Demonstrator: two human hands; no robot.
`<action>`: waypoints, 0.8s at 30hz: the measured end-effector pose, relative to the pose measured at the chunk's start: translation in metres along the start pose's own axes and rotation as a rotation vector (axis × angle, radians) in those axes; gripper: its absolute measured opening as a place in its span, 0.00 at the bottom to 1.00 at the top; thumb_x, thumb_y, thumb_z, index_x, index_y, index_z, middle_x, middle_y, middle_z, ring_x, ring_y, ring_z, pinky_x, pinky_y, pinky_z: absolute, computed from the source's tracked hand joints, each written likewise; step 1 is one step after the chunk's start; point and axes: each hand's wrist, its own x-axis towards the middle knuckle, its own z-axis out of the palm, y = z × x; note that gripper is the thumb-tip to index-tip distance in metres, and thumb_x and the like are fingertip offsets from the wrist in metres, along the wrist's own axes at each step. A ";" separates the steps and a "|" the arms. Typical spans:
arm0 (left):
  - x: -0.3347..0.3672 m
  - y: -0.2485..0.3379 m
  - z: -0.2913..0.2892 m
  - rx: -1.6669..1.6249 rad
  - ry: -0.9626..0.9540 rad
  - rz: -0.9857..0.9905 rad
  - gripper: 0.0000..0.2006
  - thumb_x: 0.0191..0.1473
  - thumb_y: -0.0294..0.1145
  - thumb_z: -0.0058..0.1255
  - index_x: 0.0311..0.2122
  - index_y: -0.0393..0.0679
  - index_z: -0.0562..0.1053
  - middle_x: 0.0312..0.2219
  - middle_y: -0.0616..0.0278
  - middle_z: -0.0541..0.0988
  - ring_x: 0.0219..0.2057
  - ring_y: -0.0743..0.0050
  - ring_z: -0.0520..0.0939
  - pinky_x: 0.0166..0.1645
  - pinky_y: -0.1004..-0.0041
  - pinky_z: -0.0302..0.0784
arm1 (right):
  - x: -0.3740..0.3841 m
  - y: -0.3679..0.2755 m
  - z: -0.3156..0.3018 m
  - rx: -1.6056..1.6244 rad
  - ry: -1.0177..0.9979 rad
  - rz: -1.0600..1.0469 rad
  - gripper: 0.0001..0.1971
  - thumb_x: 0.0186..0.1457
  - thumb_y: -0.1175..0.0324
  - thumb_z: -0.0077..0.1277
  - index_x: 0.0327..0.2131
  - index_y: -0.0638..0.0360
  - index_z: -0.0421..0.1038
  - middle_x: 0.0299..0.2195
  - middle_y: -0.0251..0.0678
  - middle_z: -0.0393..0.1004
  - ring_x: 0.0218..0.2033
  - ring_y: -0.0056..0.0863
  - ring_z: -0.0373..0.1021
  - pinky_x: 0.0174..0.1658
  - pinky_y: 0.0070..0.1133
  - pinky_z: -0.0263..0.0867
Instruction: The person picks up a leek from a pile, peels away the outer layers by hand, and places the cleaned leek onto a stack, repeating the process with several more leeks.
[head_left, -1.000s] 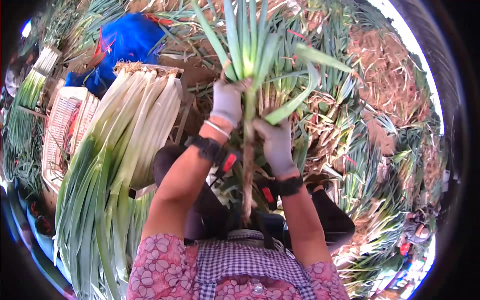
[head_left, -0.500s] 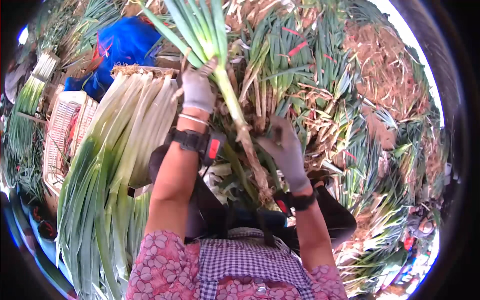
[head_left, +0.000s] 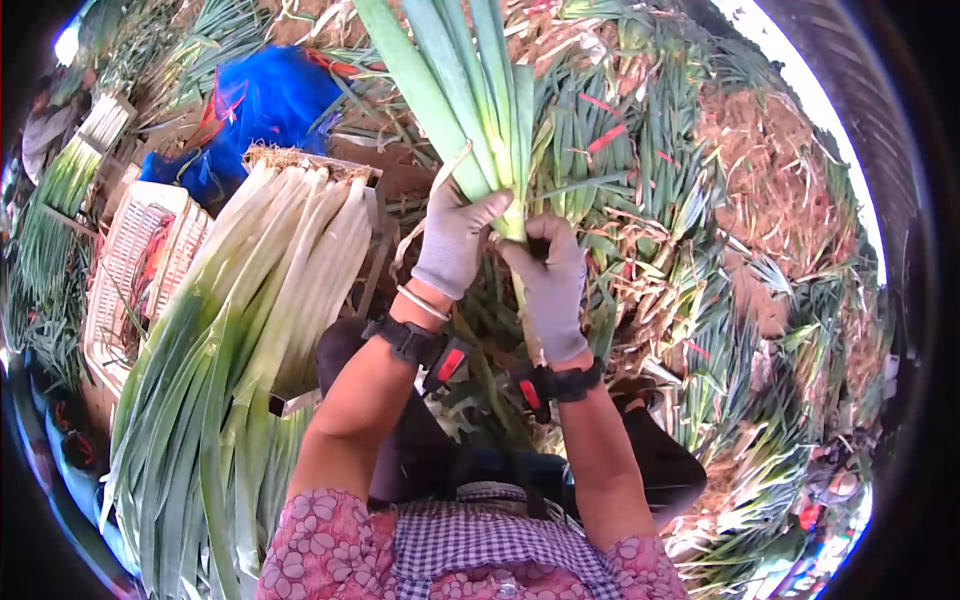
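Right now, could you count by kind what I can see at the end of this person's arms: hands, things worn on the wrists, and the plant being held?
Gloved hands: 2, the left hand and right hand
Dark wrist straps: 2
White bracelet: 1
Long green onion: 1
Total: 6

The top edge cuts off the held leek's leaves [head_left: 455, 70]; the right hand [head_left: 555, 278] hides part of its stalk [head_left: 514, 222].
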 end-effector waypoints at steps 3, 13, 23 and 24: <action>-0.001 -0.004 -0.002 0.153 0.024 0.068 0.31 0.51 0.15 0.52 0.60 0.35 0.56 0.44 0.58 0.75 0.42 0.73 0.77 0.48 0.73 0.74 | -0.008 0.004 -0.004 -0.364 -0.113 -0.484 0.12 0.42 0.76 0.62 0.30 0.59 0.69 0.27 0.36 0.70 0.28 0.28 0.68 0.32 0.24 0.64; 0.001 -0.011 0.006 -0.112 -0.074 -0.050 0.34 0.49 0.18 0.56 0.60 0.39 0.56 0.44 0.56 0.75 0.43 0.68 0.77 0.50 0.70 0.73 | 0.014 -0.009 -0.011 0.474 -0.164 0.266 0.16 0.49 0.75 0.56 0.43 0.64 0.68 0.33 0.29 0.73 0.33 0.14 0.67 0.36 0.15 0.64; -0.011 -0.007 0.014 -0.193 -0.286 -0.118 0.21 0.59 0.35 0.48 0.53 0.32 0.65 0.54 0.53 0.70 0.55 0.65 0.71 0.59 0.66 0.66 | -0.019 0.001 -0.021 0.553 0.053 0.372 0.16 0.55 0.76 0.47 0.48 0.64 0.68 0.33 0.29 0.72 0.33 0.16 0.67 0.37 0.14 0.63; -0.010 -0.013 0.007 -0.211 -0.252 -0.227 0.20 0.59 0.34 0.49 0.52 0.33 0.67 0.50 0.55 0.73 0.52 0.66 0.72 0.57 0.66 0.67 | -0.019 -0.007 -0.027 0.620 0.011 0.366 0.16 0.56 0.75 0.46 0.48 0.65 0.68 0.30 0.28 0.71 0.30 0.15 0.66 0.35 0.13 0.62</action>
